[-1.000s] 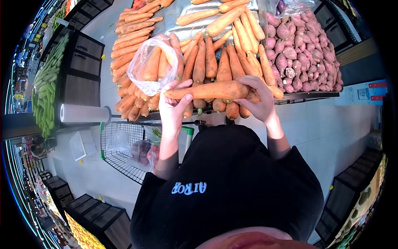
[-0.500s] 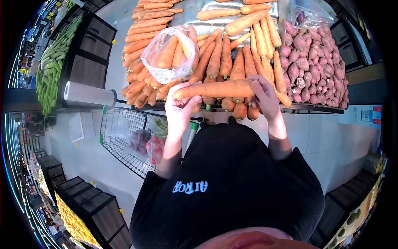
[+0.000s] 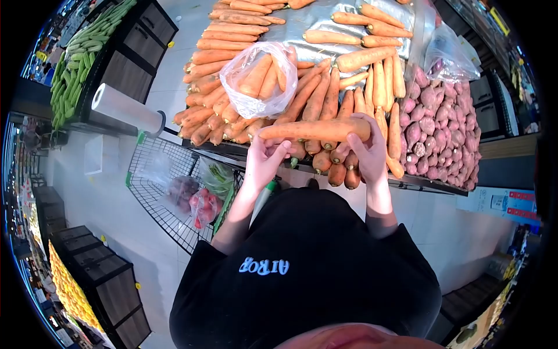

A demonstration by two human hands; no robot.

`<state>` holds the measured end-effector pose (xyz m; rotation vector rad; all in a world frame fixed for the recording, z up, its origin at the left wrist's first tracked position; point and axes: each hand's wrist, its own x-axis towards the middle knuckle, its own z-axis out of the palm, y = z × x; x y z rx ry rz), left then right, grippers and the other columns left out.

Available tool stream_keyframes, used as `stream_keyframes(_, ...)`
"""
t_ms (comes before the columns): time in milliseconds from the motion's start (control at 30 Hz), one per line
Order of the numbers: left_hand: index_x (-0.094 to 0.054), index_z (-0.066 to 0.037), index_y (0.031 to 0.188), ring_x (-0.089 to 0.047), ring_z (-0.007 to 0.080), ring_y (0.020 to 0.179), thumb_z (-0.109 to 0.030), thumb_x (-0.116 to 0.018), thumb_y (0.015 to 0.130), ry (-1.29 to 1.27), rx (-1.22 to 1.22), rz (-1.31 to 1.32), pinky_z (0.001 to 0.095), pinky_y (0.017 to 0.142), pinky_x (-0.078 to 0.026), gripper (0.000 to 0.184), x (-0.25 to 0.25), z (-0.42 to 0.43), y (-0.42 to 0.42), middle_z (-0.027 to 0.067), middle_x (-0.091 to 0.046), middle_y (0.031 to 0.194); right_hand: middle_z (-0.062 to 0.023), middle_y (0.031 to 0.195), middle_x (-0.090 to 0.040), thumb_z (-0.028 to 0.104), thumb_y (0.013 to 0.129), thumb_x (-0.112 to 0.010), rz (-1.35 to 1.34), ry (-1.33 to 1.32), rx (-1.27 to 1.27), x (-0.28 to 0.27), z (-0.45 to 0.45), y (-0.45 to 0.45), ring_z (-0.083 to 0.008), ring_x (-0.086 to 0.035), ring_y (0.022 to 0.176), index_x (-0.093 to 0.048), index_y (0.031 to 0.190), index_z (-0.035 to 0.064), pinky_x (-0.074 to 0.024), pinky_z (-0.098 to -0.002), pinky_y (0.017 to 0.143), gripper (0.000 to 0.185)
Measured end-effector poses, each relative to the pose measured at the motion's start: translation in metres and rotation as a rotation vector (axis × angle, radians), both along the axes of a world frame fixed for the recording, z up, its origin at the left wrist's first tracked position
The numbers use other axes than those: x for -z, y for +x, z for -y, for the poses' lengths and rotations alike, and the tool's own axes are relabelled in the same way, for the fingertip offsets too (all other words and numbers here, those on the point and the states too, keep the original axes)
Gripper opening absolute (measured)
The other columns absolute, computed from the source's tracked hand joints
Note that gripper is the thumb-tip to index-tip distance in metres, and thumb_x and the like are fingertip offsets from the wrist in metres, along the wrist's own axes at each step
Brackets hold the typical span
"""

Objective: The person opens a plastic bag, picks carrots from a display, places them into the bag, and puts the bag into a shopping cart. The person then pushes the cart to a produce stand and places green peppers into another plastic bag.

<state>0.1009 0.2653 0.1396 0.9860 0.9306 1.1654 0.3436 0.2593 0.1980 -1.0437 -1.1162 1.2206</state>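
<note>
One large carrot (image 3: 314, 130) is held level in front of me, in both hands. My left hand (image 3: 263, 160) supports its narrow tip, with the thumb bent below it. At the thick end, my right hand (image 3: 369, 150) has its fingers wrapped round with the thumb along the near side. Just beyond my left hand, a clear plastic bag (image 3: 237, 87) with a few carrots inside rests on the carrot pile (image 3: 200, 84). More carrots lie in rows beneath and behind the held one.
Purple sweet potatoes (image 3: 439, 136) are heaped on the right, topped by another plastic bag (image 3: 450, 55). A wire shopping cart (image 3: 154, 192) with bagged produce stands at my left. A roll of plastic bags (image 3: 122, 107) juts out at the stand's left corner.
My view has shifted, so the stand sits differently in it. Both hands keep the carrot, and my right thumb has moved onto its near side.
</note>
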Motion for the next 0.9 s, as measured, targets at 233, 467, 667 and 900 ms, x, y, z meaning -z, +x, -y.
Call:
stream_keyframes(233,-0.049,-0.001,0.131,-0.069,0.0151,0.093,-0.005,-0.056,0.101,0.038,0.061,-0.001,0.0262,0.08,-0.053,0.031,0.004,-0.001,-0.005,0.0128,-0.069,0.112,-0.0074,0.114,-0.062,-0.006,0.087,-0.07,0.206,0.351,0.189,-0.029,-0.044,-0.041,-0.0169,-0.063,0.104,-0.048,0.135,0.0026,-0.0512,-0.0293,0.091,0.054)
stream_keyframes(467,-0.06,0.002,0.118,-0.066,0.0129,0.094,-0.008,-0.058,0.101,0.038,0.065,-0.062,0.0258,0.085,-0.053,0.02,0.01,-0.006,-0.013,0.009,-0.07,0.109,-0.0154,0.132,-0.058,0.001,0.085,-0.071,0.831,0.57,0.176,0.0,-0.125,-0.087,-0.0288,-0.066,0.107,-0.06,0.126,0.0047,-0.0527,-0.0328,0.093,0.043)
stream_keyframes(667,-0.064,0.0,0.116,-0.064,0.0057,0.087,-0.009,-0.06,0.1,0.056,0.045,-0.042,0.02,0.077,-0.05,0.019,0.017,-0.004,-0.015,0.0047,-0.072,0.104,-0.0155,0.14,-0.054,0.015,0.084,-0.074,1.11,0.714,-0.007,0.049,-0.164,-0.11,-0.0374,-0.06,0.117,-0.064,0.124,0.0091,-0.0513,-0.042,0.098,0.041)
stream_keyframes(900,-0.063,0.0,0.116,-0.066,0.0079,0.088,-0.01,-0.059,0.1,-0.003,0.05,-0.057,0.0202,0.075,-0.051,0.019,0.026,-0.005,-0.019,0.0051,-0.072,0.105,-0.0153,0.132,-0.06,0.02,0.085,-0.072,1.141,0.667,-0.116,0.044,-0.152,-0.103,-0.0366,-0.061,0.114,-0.065,0.122,0.0061,-0.0485,-0.0432,0.099,0.04)
